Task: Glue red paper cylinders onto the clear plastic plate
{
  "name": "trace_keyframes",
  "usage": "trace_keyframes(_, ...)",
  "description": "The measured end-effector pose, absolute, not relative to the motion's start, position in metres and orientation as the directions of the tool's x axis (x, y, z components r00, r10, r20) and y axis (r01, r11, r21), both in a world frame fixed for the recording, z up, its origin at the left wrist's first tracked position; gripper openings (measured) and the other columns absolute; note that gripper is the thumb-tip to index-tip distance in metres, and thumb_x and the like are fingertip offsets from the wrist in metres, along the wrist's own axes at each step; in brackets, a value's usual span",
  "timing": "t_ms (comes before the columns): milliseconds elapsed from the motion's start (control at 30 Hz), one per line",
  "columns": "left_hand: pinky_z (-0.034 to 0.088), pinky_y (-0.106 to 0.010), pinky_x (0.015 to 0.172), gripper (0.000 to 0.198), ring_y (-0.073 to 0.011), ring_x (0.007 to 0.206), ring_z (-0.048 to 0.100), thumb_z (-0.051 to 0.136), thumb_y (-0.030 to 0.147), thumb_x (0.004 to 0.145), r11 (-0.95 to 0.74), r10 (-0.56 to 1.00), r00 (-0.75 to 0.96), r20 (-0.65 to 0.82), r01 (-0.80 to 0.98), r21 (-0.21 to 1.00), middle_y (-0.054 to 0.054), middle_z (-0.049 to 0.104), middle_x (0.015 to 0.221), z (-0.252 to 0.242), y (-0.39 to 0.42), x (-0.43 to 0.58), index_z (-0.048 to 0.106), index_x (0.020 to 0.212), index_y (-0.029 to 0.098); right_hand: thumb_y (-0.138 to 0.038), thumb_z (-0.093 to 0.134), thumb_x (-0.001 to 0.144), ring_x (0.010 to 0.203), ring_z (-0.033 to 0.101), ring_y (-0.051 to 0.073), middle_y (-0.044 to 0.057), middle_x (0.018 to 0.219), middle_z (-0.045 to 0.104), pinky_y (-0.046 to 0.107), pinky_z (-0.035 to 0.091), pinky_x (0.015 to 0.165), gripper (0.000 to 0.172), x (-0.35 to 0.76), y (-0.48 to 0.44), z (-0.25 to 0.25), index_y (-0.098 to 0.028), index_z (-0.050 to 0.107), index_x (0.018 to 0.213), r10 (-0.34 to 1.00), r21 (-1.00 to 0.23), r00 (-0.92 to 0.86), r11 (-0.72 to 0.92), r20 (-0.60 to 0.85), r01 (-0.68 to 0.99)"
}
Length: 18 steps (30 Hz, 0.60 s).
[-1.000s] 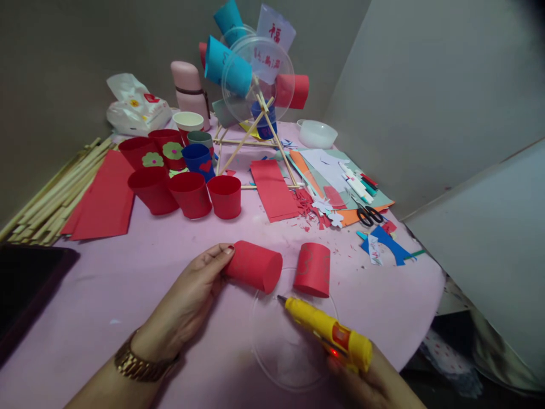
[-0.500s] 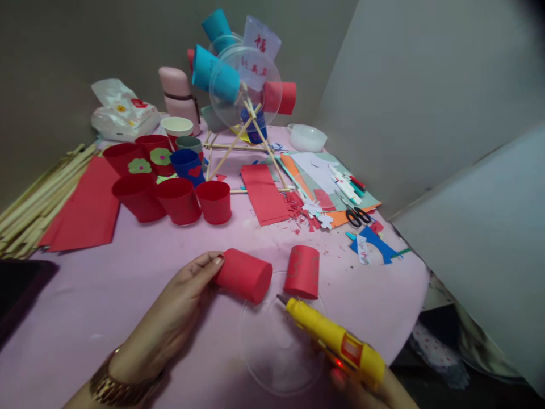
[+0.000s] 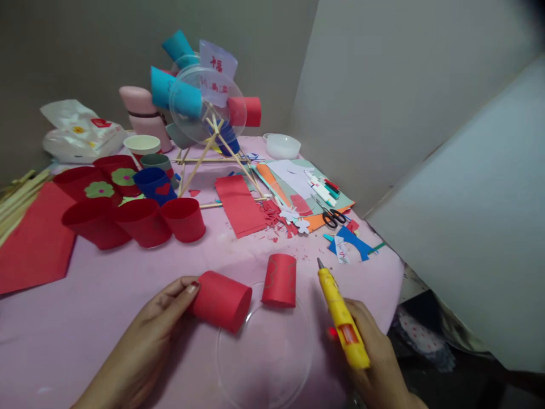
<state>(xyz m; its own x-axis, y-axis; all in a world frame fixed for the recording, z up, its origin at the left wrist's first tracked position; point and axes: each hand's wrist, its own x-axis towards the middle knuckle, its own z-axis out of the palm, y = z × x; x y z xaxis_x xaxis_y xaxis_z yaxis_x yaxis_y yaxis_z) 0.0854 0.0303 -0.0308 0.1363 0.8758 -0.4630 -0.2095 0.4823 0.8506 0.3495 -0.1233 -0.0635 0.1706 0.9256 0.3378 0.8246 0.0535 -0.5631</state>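
My left hand (image 3: 149, 335) grips the rim end of a red paper cup (image 3: 221, 300) lying on its side at the edge of a clear plastic disc (image 3: 264, 358) on the pink tablecloth. A second red cup (image 3: 280, 280) stands upside down at the disc's far edge. To the right, my right hand (image 3: 378, 358) holds a yellow glue gun (image 3: 339, 313) with its nozzle pointing up and away, clear of both cups; a red light glows on its body.
Several red cups (image 3: 140, 218) cluster at the left by a blue cup (image 3: 155, 184). A wheel of sticks, clear discs and paper cups (image 3: 200, 102) stands behind. Red paper (image 3: 239, 204), scissors (image 3: 334, 217), markers (image 3: 321, 190) and paper scraps lie right of centre. The table edge (image 3: 394, 284) drops off at the right.
My right hand swung the glue gun away from the lying cup, out to the right, its nozzle now pointing away. The view shifted right. My left hand kept its hold on the cup.
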Motion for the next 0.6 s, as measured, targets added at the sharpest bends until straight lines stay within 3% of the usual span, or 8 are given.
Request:
trace_keyframes(133, 0.056, -0.013, 0.066, 0.045, -0.0127, 0.080, 0.065, 0.089, 0.043, 0.039, 0.499, 0.865, 0.079, -0.495, -0.243, 0.832, 0.012, 0.074, 0.082, -0.047, 0.038, 0.080, 0.069, 0.078, 0.032, -0.020, 0.044, 0.086, 0.090, 0.063, 0.029, 0.015, 0.108, 0.057, 0.039, 0.056, 0.064, 0.031, 0.374, -0.116, -0.063, -0.017, 0.042, 0.117, 0.935, -0.306, 0.266, -0.188, 0.236, 0.933)
trace_keyframes(267, 0.055, -0.014, 0.065, 0.042, -0.0151, 0.086, 0.065, 0.089, 0.039, 0.045, 0.526, 0.850, 0.118, -0.514, -0.260, 0.810, 0.011, 0.075, 0.088, -0.052, 0.042, 0.078, 0.068, 0.081, 0.032, -0.020, 0.046, 0.086, 0.095, 0.063, 0.030, 0.014, 0.112, 0.057, 0.039, 0.056, 0.061, 0.031, 0.388, -0.110, -0.059, -0.019, 0.042, 0.117, 0.934, -0.161, 0.317, -0.292, 0.162, 0.943)
trace_keyframes(400, 0.053, -0.013, 0.071, 0.034, -0.0144, 0.089, 0.064, 0.085, 0.043, 0.052, 0.537, 0.844, 0.153, -0.515, -0.224, 0.813, 0.011, 0.075, 0.084, -0.032, 0.037, 0.085, 0.068, 0.079, 0.031, -0.025, 0.047, 0.089, 0.098, 0.061, 0.031, 0.016, 0.112, 0.057, 0.041, 0.057, 0.064, 0.033, 0.400, -0.111, -0.063, -0.016, 0.045, 0.121, 0.935, -0.138, 0.306, -0.284, 0.177, 0.949)
trace_keyframes(500, 0.052, -0.012, 0.066, 0.040, -0.0127, 0.078, 0.064, 0.088, 0.046, 0.043, 0.518, 0.855, 0.117, -0.505, -0.195, 0.833, 0.011, 0.072, 0.072, -0.020, 0.034, 0.090, 0.069, 0.074, 0.029, -0.029, 0.048, 0.089, 0.110, 0.055, 0.033, 0.021, 0.122, 0.053, 0.048, 0.053, 0.082, 0.042, 0.410, -0.115, -0.065, -0.012, 0.043, 0.128, 0.948, -0.164, 0.251, -0.220, 0.198, 0.962)
trace_keyframes(600, 0.050, -0.011, 0.064, 0.036, -0.0101, 0.071, 0.062, 0.087, 0.046, 0.045, 0.489, 0.872, 0.124, -0.473, -0.181, 0.854, 0.012, 0.070, 0.066, -0.018, 0.033, 0.091, 0.070, 0.072, 0.029, -0.033, 0.051, 0.087, 0.121, 0.046, 0.036, 0.023, 0.134, 0.045, 0.054, 0.045, 0.093, 0.054, 0.415, -0.122, -0.056, -0.012, 0.037, 0.135, 0.955, -0.189, 0.189, -0.147, 0.230, 0.971)
